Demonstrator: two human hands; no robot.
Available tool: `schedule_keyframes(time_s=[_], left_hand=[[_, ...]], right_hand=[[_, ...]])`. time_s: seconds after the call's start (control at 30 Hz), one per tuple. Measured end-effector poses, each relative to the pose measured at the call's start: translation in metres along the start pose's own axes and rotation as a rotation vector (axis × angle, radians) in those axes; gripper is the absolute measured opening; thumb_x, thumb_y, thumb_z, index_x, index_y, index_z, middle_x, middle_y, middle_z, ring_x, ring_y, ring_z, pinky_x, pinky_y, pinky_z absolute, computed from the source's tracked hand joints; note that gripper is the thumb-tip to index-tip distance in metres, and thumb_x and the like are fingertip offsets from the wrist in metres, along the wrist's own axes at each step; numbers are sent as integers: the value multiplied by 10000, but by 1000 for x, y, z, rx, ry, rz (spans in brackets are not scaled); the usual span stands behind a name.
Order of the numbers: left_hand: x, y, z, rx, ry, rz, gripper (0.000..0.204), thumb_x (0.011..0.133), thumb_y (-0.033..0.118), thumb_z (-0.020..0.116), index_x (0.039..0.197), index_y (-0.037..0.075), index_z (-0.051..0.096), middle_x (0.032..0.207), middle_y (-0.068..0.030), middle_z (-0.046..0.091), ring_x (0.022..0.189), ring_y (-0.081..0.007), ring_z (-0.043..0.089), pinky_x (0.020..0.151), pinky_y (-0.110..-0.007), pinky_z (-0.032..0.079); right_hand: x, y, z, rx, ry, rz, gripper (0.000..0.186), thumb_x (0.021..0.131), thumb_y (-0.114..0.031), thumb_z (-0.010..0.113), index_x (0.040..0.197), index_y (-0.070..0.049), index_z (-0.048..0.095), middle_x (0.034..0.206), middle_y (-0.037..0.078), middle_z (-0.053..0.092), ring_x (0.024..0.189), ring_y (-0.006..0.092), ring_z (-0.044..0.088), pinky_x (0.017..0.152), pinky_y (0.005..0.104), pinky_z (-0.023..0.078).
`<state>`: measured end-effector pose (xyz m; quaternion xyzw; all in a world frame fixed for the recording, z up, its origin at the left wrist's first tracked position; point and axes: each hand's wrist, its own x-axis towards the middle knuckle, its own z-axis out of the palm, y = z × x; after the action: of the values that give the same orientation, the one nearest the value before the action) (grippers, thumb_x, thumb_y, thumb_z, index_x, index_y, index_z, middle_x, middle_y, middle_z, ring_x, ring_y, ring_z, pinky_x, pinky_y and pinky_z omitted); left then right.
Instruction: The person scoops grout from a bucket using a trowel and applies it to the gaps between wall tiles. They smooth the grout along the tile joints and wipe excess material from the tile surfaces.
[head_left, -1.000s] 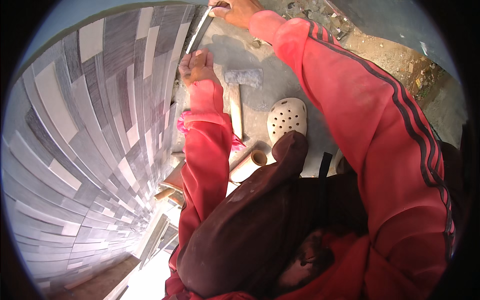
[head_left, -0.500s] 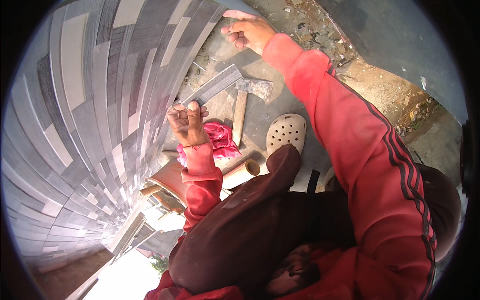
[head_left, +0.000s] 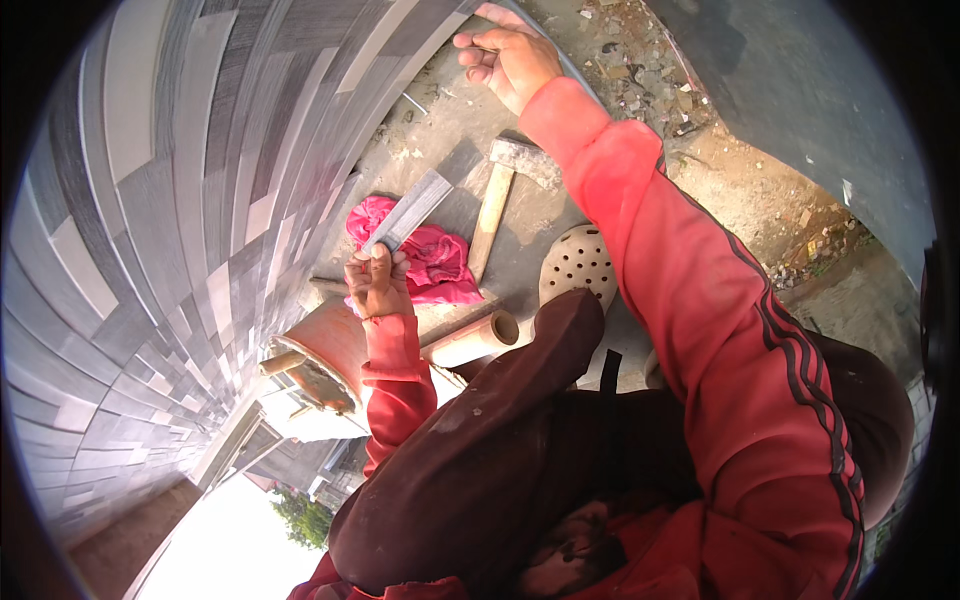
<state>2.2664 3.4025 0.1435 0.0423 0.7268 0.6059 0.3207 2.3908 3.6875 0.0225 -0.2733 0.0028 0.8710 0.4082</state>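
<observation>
My left hand [head_left: 380,283] pinches one end of a narrow grey strip tile [head_left: 412,212] between thumb and fingers. The strip slants up and to the right, above a crumpled pink cloth [head_left: 445,265] on the ground. At the top, my right hand [head_left: 513,65] reaches to the far edge of a wall [head_left: 230,120] faced with grey and pale strips. Its index finger is stretched out and the others are loosely bent, with nothing seen in them. Whether that fingertip touches the wall cannot be made out.
A wooden-handled tool with a heavy, worn head [head_left: 490,220] lies on the concrete, right of the cloth. Close to my left forearm are an orange bucket [head_left: 325,345] with a handle sticking out and an open tube [head_left: 470,340]. My foot wears a beige clog [head_left: 578,265]. Rubble [head_left: 650,80] lies beyond.
My left hand has moved a little down with the tile, which now shows more of its face. The right hand stays by the wall's far edge. The view has shifted slightly.
</observation>
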Motion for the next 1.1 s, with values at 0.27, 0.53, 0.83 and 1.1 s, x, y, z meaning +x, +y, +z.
schedule_keyframes(time_s=[0.27,0.53,0.83,1.1], left_hand=[[10,-3,-8,0,4,20,234,870,104,682,977,112,474,874,-71,632,681,-151,637,589,-255,549],[7,-2,-13,-14,65,36,234,867,109,687,974,108,479,881,-79,635,679,-154,642,590,-253,553],[4,-6,-17,-23,123,25,246,862,120,697,969,103,477,867,-71,627,661,-160,627,588,-262,544],[16,2,-12,14,44,51,275,855,138,710,971,94,464,877,-75,616,693,-159,626,598,-253,539]], right_hand=[[-16,1,16,-219,60,-98,382,878,2,509,1260,-22,506,913,146,641,649,174,604,527,290,491],[-28,32,36,-496,283,-214,224,890,5,521,1088,52,613,941,148,647,605,155,609,510,272,507],[13,29,7,-104,212,-193,218,864,-49,573,1076,-36,621,813,73,660,579,161,593,466,289,467],[7,27,13,-223,196,-253,178,874,-19,550,1031,23,622,856,120,653,603,163,598,491,282,483]])
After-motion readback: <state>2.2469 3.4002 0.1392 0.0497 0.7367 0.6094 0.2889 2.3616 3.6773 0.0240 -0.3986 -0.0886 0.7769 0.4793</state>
